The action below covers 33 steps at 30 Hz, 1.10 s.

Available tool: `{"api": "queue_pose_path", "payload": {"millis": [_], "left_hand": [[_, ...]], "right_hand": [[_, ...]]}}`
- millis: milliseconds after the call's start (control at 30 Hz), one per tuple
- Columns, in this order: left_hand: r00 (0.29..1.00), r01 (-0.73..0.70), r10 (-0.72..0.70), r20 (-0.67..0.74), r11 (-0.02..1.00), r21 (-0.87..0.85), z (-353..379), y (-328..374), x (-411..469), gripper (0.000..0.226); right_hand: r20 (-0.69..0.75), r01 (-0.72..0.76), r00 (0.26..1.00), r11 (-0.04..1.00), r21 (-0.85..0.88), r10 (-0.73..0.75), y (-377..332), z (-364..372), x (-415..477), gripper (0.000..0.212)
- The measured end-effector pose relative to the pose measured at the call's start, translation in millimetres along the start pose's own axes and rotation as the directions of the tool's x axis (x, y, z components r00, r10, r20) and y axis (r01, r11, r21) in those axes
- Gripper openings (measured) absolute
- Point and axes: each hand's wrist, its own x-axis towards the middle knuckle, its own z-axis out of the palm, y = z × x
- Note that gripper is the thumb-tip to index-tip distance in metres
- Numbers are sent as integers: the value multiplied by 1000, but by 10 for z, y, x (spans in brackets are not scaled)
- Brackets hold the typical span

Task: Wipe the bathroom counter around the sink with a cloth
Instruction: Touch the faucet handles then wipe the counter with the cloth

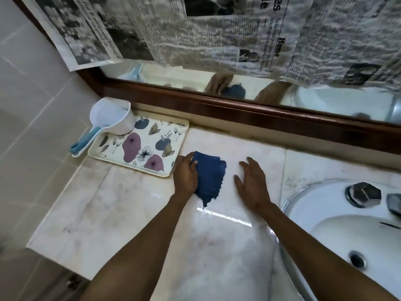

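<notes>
A dark blue cloth lies flat on the pale marble counter, left of the white sink. My left hand grips the cloth's left edge, fingers curled over it. A short way to the cloth's right, my right hand rests palm down on the counter, fingers spread, holding nothing and not touching the cloth.
A floral tray sits at the back left, with a white scoop with a blue handle on its corner. The chrome tap stands on the sink rim. A wood-framed mirror covered with newspaper runs along the back.
</notes>
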Motion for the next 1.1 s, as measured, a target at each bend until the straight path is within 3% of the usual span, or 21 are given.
{"api": "queue_pose_path", "payload": {"millis": [233, 400, 567, 767, 900, 1000, 1100], "left_hand": [[997, -72, 72, -4, 993, -90, -594, -111, 604, 32], [999, -13, 18, 32, 985, -173, -1007, -513, 1077, 28], [993, 110, -90, 78, 942, -316, -1138, -861, 1281, 28], [991, 93, -88, 97, 994, -52, -1150, -1158, 1378, 33], [979, -204, 185, 88, 904, 375, -1114, -1167, 1210, 38], [929, -370, 331, 167, 834, 409, -1025, -1160, 990, 29], [928, -373, 331, 172, 809, 455, -983, -1133, 907, 24]], "right_hand": [[-23, -80, 997, 997, -16, 80, -509, 248, 201, 51], [-74, -207, 977, 975, -80, 201, -812, 529, 241, 60], [-135, -240, 965, 963, -121, 223, -852, 663, 226, 64], [-149, -267, 959, 942, -201, 240, -886, 719, 228, 63], [-152, -277, 957, 937, -214, 248, -905, 723, 231, 62], [-129, -287, 955, 938, -193, 266, -939, 685, 238, 63], [-110, -284, 957, 941, -186, 267, -955, 646, 228, 66]]}}
